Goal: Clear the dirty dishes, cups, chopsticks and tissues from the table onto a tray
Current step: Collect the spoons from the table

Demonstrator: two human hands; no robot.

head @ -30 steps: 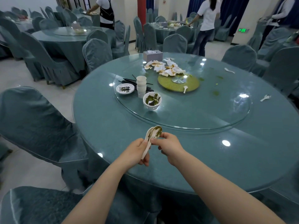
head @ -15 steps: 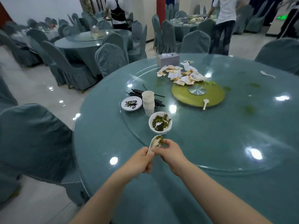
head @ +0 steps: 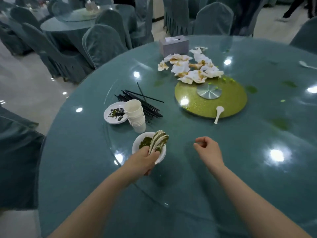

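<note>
On the left of the round glass-topped table (head: 188,194), a small white plate (head: 115,113) smeared with dark scraps sits just beside a stack of white paper cups (head: 135,115), with black chopsticks (head: 142,103) strewn behind them. Nearer, the left hand (head: 143,159) grips a nested bunch of soiled white spoons (head: 158,141), holding them over a white bowl (head: 162,154) of green leftovers. The right hand (head: 208,149) hovers apart, empty, fingers loosely curled. Farther back, stained crumpled tissues (head: 190,68) lie before a grey tissue box (head: 174,46), overlapping the green centre disc (head: 228,100), where a single white spoon (head: 218,113) rests on the near edge.
</note>
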